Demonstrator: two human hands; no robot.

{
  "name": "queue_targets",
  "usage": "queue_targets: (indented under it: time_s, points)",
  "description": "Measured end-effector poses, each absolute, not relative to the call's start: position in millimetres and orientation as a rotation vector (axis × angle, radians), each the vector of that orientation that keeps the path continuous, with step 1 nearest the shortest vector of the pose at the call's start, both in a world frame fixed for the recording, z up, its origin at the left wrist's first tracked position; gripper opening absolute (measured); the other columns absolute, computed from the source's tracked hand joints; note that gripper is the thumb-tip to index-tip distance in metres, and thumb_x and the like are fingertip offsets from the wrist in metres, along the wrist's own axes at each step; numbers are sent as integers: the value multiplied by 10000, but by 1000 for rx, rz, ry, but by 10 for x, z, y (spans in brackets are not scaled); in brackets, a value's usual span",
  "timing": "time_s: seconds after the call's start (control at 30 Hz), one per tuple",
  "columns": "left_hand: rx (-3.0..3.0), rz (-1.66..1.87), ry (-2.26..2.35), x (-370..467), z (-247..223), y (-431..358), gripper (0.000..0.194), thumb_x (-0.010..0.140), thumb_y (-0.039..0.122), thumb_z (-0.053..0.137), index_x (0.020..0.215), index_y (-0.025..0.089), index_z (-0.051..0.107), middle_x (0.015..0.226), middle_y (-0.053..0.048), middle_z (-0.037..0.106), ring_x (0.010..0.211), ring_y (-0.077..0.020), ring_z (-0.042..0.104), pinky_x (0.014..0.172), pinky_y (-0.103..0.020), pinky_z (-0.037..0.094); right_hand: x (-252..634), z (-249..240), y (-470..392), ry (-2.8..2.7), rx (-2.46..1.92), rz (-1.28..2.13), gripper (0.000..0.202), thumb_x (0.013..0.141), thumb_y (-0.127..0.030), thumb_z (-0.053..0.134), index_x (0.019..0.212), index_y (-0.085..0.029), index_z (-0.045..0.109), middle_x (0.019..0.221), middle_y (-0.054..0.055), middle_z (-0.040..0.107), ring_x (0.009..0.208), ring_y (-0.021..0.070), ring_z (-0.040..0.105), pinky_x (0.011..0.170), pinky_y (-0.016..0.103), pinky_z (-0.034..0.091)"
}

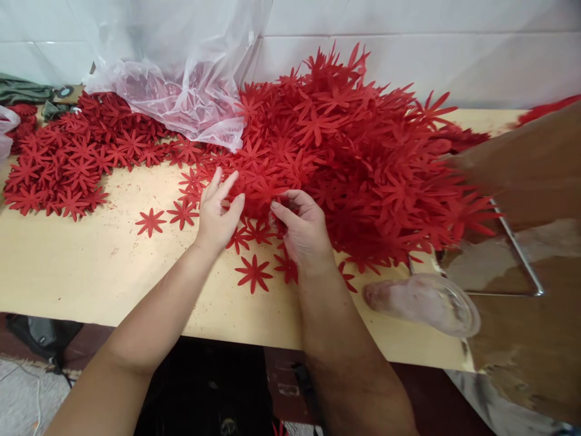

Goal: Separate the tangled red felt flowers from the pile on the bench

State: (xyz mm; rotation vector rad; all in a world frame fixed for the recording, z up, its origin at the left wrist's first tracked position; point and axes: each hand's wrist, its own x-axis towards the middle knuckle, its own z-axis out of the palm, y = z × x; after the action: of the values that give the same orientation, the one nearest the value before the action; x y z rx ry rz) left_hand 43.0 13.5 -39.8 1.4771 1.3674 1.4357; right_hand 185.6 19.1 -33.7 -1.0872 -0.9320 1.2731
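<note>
At the front of a big heap of red flower-shaped pieces [327,133], my right hand [306,229] pinches a red flower-shaped piece [259,198] between thumb and fingers. Facing it from the left, my left hand [218,215] is open, its fingers spread and its thumb near that piece; it grips nothing that I can see. A single red flower cutout [253,274] lies flat below the hands. Two more loose cutouts, one of them a red flower cutout [150,222], lie left of my left hand.
A smaller pile of dark red flower cutouts [72,163] is at the left, partly under a clear plastic bag [195,103]. A clear plastic cup [436,306] lies on its side at the right of the table [149,284]. Brown cardboard [531,339] and a metal frame [520,251] border the right.
</note>
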Motion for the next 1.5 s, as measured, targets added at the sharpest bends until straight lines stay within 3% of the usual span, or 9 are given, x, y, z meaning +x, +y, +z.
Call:
queue_targets:
  time_s: [0.2, 0.5, 0.63, 0.73, 0.83, 0.97, 1.13, 1.33, 1.5]
  points:
    - [1436, 1412, 1311, 552, -433, 135, 255, 746, 296, 635, 988, 230, 678, 1020, -46, 672, 998, -176, 598, 957, -344, 431, 1848, -361, 130, -1226, -1029, 1343, 275, 649, -404, 715, 847, -236, 624, 828, -28, 625, 686, 82, 541, 684, 228, 488]
    - [1129, 1434, 1312, 522, -434, 207, 151, 783, 311, 585, 772, 174, 648, 685, -5, 637, 670, -110, 571, 750, -261, 465, 1858, -299, 90, -1211, -956, 1483, 456, 599, -406, 765, 1008, -277, 610, 949, -5, 634, 820, 116, 602, 776, 270, 521]
    - [1185, 1534, 1420, 449, -460, 238, 302, 750, 283, 632, 1038, 194, 635, 992, -55, 655, 923, -155, 595, 911, -321, 443, 1888, -264, 105, -1078, -879, 1467, 444, 615, -375, 743, 1024, -293, 591, 983, -2, 646, 890, 139, 622, 835, 322, 523]
    - [1398, 1550, 1497, 424, -443, 199, 482, 715, 262, 670, 1188, 262, 576, 1325, -61, 511, 1255, -223, 436, 1082, -393, 306, 1882, -281, 125, -1105, -892, 1434, 443, 613, -327, 727, 1029, -288, 579, 1008, 2, 652, 891, 149, 628, 825, 340, 527]
    - [1561, 1533, 1519, 426, -364, 119, 465, 730, 274, 654, 1189, 291, 584, 1430, -41, 418, 1356, -252, 319, 1145, -427, 186, 1846, -328, 158, -1083, -1003, 1373, 377, 592, -306, 727, 941, -254, 593, 820, -23, 651, 689, 110, 612, 680, 281, 530]
    - [1560, 1528, 1378, 467, -276, 44, 380, 756, 306, 629, 1133, 256, 633, 1316, -62, 538, 1262, -229, 447, 1116, -392, 262, 1796, -356, 179, -1042, -1134, 1280, 293, 585, -393, 730, 749, -222, 558, 576, -54, 586, 473, 79, 510, 434, 213, 421]
    - [1320, 1383, 1127, 597, -301, 19, 289, 743, 332, 648, 1006, 216, 678, 991, -47, 674, 930, -154, 612, 902, -308, 459, 1758, -314, 131, -1127, -1227, 1210, 347, 624, -499, 699, 636, -225, 486, 438, -80, 470, 345, 57, 348, 318, 206, 271]
    - [1057, 1487, 1234, 566, -361, 122, 66, 753, 225, 617, 766, 167, 647, 769, -13, 659, 712, -99, 579, 763, -259, 479, 1779, -342, 137, -1109, -1101, 1273, 258, 642, -393, 700, 807, -226, 592, 685, -46, 582, 610, 74, 530, 582, 215, 475]
    - [1096, 1626, 1332, 457, -444, 214, 238, 768, 272, 617, 992, 191, 629, 1037, -57, 638, 947, -143, 585, 899, -302, 444, 1810, -372, 172, -1107, -1110, 1303, 348, 579, -271, 723, 897, -232, 588, 762, -43, 613, 677, 92, 598, 626, 233, 497]
